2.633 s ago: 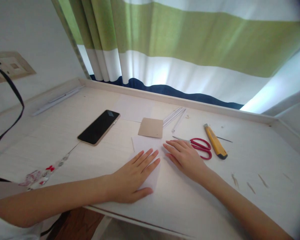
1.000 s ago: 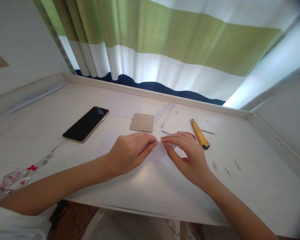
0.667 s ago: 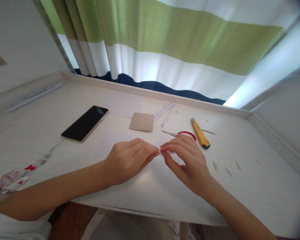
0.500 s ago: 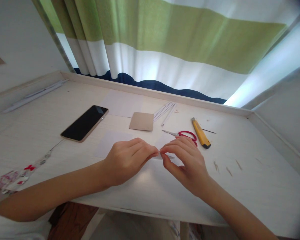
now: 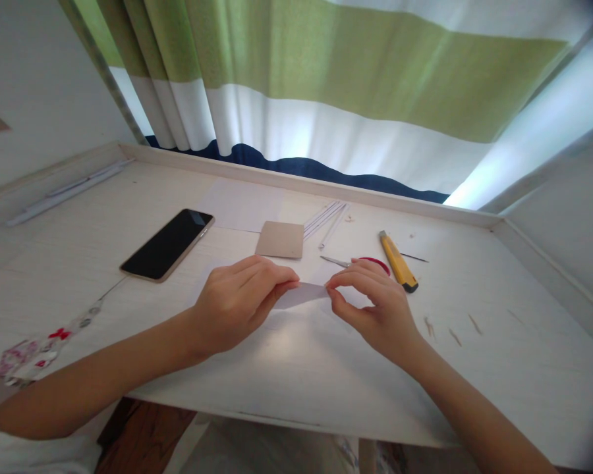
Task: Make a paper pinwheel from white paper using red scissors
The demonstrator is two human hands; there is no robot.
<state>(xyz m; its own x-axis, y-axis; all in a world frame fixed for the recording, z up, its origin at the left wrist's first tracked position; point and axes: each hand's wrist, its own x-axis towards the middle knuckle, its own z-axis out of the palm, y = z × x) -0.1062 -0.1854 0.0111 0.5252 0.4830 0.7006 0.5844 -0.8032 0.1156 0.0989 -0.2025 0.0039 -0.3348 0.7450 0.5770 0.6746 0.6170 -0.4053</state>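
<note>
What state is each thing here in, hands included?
Left hand: closed in a pinch
Right hand: also pinching
White paper: held between both hands
Phone: face up, screen dark
Scissors: partly hidden behind right hand
Yellow cutter: lying flat, blade unclear
Cardboard square: lying flat
Striped curtain: hanging down

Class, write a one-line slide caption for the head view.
Left hand and right hand pinch white paper between them, near red-handled scissors and a yellow cutter.

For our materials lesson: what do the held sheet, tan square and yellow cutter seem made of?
Held sheet: probably paper; pale, thin, matte. Tan square: likely cardboard; matte, evenly brown, crisp-edged. Yellow cutter: apparently plastic; smooth, solid bright colour.
</note>
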